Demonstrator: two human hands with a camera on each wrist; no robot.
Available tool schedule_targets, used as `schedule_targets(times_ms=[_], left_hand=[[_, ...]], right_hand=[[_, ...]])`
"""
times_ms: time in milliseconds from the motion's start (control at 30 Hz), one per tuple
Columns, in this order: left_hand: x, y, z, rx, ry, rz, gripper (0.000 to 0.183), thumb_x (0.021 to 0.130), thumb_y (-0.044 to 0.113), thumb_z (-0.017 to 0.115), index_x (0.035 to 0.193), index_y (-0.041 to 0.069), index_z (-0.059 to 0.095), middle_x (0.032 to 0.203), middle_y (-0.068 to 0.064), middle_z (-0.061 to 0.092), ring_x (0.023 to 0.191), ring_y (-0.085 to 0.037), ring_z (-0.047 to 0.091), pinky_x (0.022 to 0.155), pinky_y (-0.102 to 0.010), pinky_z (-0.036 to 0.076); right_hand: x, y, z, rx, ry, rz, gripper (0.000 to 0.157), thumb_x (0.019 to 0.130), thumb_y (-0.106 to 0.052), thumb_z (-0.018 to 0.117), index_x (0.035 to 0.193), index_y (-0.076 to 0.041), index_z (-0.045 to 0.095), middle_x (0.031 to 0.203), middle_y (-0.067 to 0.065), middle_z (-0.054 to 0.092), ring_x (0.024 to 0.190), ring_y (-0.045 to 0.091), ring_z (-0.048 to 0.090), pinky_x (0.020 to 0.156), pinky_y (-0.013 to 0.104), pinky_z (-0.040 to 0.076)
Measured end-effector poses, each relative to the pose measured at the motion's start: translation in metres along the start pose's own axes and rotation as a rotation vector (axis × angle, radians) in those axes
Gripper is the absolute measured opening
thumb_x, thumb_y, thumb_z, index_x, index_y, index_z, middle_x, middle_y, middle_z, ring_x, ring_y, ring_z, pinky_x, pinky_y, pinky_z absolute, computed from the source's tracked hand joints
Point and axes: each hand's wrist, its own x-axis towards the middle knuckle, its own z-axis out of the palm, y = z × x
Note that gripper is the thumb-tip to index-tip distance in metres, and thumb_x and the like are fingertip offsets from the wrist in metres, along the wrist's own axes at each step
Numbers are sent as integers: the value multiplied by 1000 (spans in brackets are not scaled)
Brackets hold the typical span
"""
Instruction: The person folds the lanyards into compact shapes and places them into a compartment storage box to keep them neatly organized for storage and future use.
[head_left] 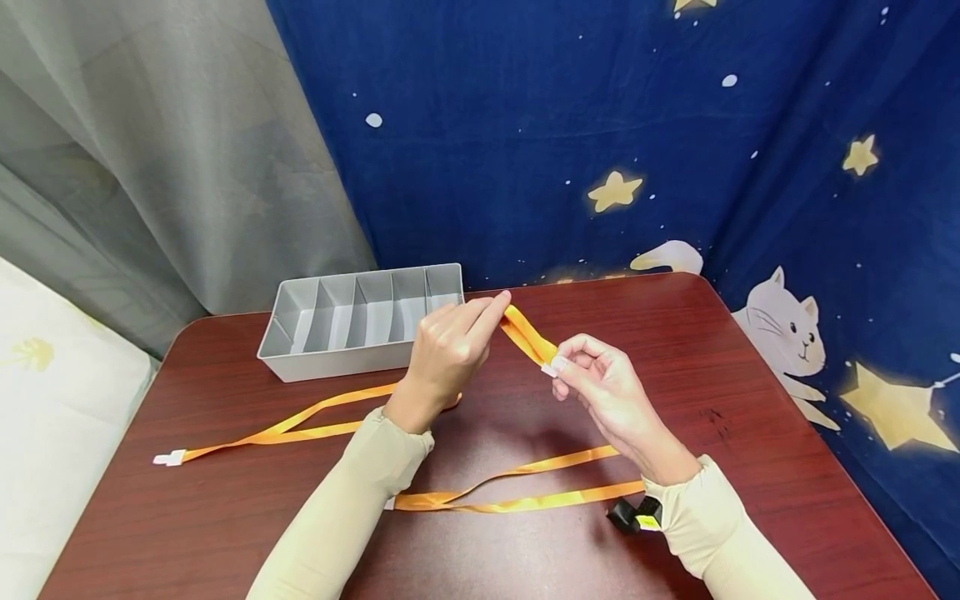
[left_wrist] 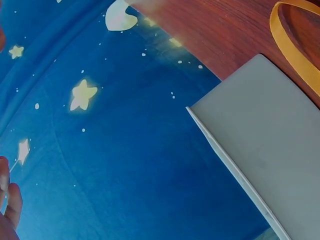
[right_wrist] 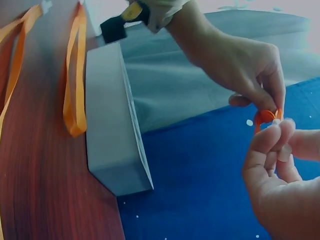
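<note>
An orange lanyard (head_left: pixel 527 335) is held up between the two hands, above the table. The left hand (head_left: pixel 452 346) pinches one end of it at the fingertips. Lower and to the right, the right hand (head_left: pixel 603 387) grips the other end between thumb and fingers, beside the lanyard's white clip (head_left: pixel 549 370). In the right wrist view, the held lanyard (right_wrist: pixel 265 117) shows as orange folds between both hands' fingertips. The left wrist view catches only a few fingers of the right hand (left_wrist: pixel 11 205) at its edge.
A grey divided tray (head_left: pixel 337 364) stands at the table's back left. Two more orange lanyards lie flat: one lanyard (head_left: pixel 273 435) in front of the tray with a white clip (head_left: pixel 169 457), another lanyard (head_left: pixel 525 503) nearer the front, beneath the right forearm. Curtains hang behind the table (head_left: pixel 757 467).
</note>
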Motion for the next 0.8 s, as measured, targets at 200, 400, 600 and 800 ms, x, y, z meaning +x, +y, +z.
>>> schedule_targets(times_ms=[200,400,600,800], left_hand=[[0,0,0,15,-2,10,25,94,0,58,114,4,73,92,-7,72,67,-19,64,52,-27,45],[0,0,0,23,-2,22,26,94,-1,58,114,5,73,91,-7,72,66,-20,64,52,-27,45],[3,0,-1,24,4,29,26,94,-1,58,114,4,73,92,-7,72,67,-19,65,52,-27,45],[5,0,0,-43,18,-3,24,93,-1,59,111,4,74,91,-7,72,66,-19,65,53,-27,48]], right_hand=[[1,0,-1,-46,57,-8,11,94,4,63,98,-6,62,76,4,63,66,13,58,65,22,53],[2,2,-1,-110,87,-69,17,91,6,65,103,-3,59,82,6,66,65,15,61,67,24,55],[3,1,-2,-240,40,-60,41,92,6,65,132,4,56,87,5,68,66,14,62,69,23,56],[4,-4,2,-373,16,25,26,94,-3,66,117,9,65,85,4,70,66,14,61,66,23,53]])
